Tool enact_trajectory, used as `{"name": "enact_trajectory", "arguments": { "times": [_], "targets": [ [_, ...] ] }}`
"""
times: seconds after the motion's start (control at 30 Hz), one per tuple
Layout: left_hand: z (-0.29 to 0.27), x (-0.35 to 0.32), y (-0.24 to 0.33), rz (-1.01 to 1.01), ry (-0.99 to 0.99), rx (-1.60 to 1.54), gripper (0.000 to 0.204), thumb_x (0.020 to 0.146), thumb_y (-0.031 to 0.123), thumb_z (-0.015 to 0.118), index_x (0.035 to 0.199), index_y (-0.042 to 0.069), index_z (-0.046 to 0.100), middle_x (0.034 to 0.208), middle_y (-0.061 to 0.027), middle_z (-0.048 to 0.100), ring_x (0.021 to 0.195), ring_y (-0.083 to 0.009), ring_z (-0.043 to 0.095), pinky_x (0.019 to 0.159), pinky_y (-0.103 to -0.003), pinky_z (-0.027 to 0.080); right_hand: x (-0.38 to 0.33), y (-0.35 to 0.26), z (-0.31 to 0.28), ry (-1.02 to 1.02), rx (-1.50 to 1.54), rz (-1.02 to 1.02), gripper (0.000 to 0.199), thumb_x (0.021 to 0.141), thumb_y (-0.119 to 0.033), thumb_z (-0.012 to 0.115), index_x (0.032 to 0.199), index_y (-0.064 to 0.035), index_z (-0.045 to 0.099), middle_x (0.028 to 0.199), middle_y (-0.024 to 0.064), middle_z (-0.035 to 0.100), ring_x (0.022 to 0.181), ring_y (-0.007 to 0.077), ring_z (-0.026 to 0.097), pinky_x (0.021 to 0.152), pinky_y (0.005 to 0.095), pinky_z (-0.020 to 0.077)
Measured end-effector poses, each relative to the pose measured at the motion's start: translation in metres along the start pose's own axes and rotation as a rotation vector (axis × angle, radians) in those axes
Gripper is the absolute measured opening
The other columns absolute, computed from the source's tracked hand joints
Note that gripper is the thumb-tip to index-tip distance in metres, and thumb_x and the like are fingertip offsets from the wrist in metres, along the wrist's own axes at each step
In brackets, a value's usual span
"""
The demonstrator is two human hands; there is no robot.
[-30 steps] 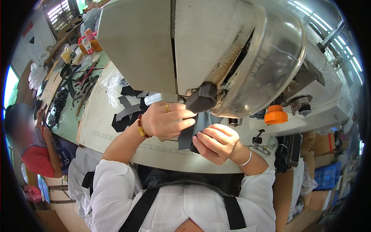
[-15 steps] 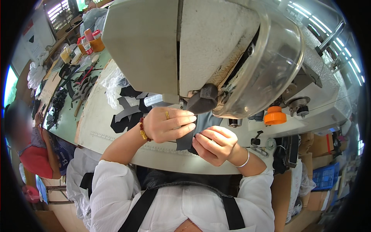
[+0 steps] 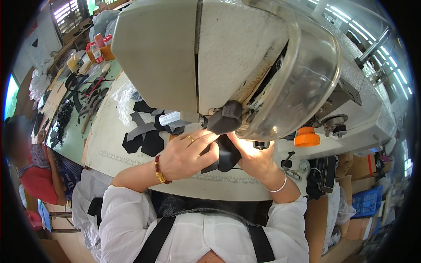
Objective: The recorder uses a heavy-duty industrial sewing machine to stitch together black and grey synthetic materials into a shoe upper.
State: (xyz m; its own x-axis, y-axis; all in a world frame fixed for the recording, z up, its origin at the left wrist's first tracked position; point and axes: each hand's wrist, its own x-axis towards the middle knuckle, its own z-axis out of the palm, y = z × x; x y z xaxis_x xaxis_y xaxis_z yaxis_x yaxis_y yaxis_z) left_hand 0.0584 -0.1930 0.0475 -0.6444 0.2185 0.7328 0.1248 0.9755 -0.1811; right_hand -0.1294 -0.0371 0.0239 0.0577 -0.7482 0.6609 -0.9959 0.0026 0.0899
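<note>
A large cream sewing machine fills the upper middle of the head view. Under its head lies a dark piece of material. My left hand, with a ring and a bead bracelet, presses on the left side of that piece. My right hand, with a thin bangle, holds its right side, lit by the machine's lamp. The needle area is hidden behind the machine's dark front part.
More dark cut pieces lie on the pale worktable to the left. An orange knob sits at the right. Bottles and tools cover a green bench far left, where another person sits. Boxes and a blue crate stand lower right.
Both hands have slid closer under the machine head with the dark piece; my right hand has moved up into the lamp's light. The view has tilted slightly.
</note>
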Motion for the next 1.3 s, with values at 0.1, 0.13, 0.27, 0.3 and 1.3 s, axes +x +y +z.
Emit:
{"name": "enact_trajectory", "arguments": {
  "times": [0.1, 0.13, 0.27, 0.3, 1.3],
  "targets": [
    [-0.003, 0.002, 0.002, 0.019, -0.028, 0.031, 0.013, 0.082, 0.010, 0.072, 0.092, 0.009, 0.064, 0.110, -0.0134, 0.072, 0.100, -0.0251, 0.073, 0.080, -0.031, 0.062, -0.007, 0.000, 0.002, -0.040, -0.033, 0.025, 0.075, 0.061, 0.005, 0.068, 0.133, -0.0181, 0.073, 0.125, 0.0028, 0.074, 0.123, 0.0254, 0.064, 0.109, 0.0514, 0.0372],
    [-0.003, 0.003, 0.002, 0.025, -0.043, 0.036, 0.013, 0.082, 0.010, 0.072, 0.092, 0.009, 0.064, 0.110, -0.0132, 0.072, 0.101, -0.0248, 0.073, 0.080, -0.031, 0.062, -0.009, 0.000, 0.001, -0.057, -0.062, 0.025, 0.076, 0.061, 0.005, 0.068, 0.134, -0.0183, 0.073, 0.125, 0.0029, 0.074, 0.125, 0.0252, 0.063, 0.109, 0.0523, 0.0372],
    [-0.005, 0.004, 0.001, 0.048, -0.055, 0.090, 0.012, 0.083, 0.011, 0.071, 0.091, 0.010, 0.062, 0.110, -0.0132, 0.072, 0.101, -0.0238, 0.073, 0.080, -0.031, 0.062, -0.011, 0.000, 0.003, -0.061, -0.131, 0.013, 0.077, 0.063, 0.006, 0.069, 0.136, -0.0185, 0.072, 0.125, 0.0032, 0.073, 0.125, 0.0252, 0.062, 0.109, 0.0518, 0.0378],
    [-0.005, 0.004, 0.001, 0.055, -0.051, 0.106, 0.012, 0.083, 0.011, 0.071, 0.091, 0.010, 0.062, 0.110, -0.0132, 0.072, 0.101, -0.0238, 0.073, 0.080, -0.031, 0.062, -0.011, 0.001, 0.003, -0.058, -0.140, 0.012, 0.077, 0.063, 0.006, 0.069, 0.136, -0.0184, 0.072, 0.124, 0.0032, 0.073, 0.124, 0.0253, 0.062, 0.109, 0.0512, 0.0384],
    [0.004, 0.004, -0.004, -0.027, 0.052, -0.054, 0.014, 0.081, 0.012, 0.073, 0.090, 0.009, 0.063, 0.101, -0.0082, 0.065, 0.100, -0.0233, 0.071, 0.079, -0.032, 0.062, 0.004, 0.006, 0.002, -0.014, 0.173, 0.033, 0.074, 0.063, 0.017, 0.061, 0.131, -0.0089, 0.070, 0.111, 0.0156, 0.072, 0.103, 0.0358, 0.069, 0.093, 0.0461, 0.0523]
  ]
}}
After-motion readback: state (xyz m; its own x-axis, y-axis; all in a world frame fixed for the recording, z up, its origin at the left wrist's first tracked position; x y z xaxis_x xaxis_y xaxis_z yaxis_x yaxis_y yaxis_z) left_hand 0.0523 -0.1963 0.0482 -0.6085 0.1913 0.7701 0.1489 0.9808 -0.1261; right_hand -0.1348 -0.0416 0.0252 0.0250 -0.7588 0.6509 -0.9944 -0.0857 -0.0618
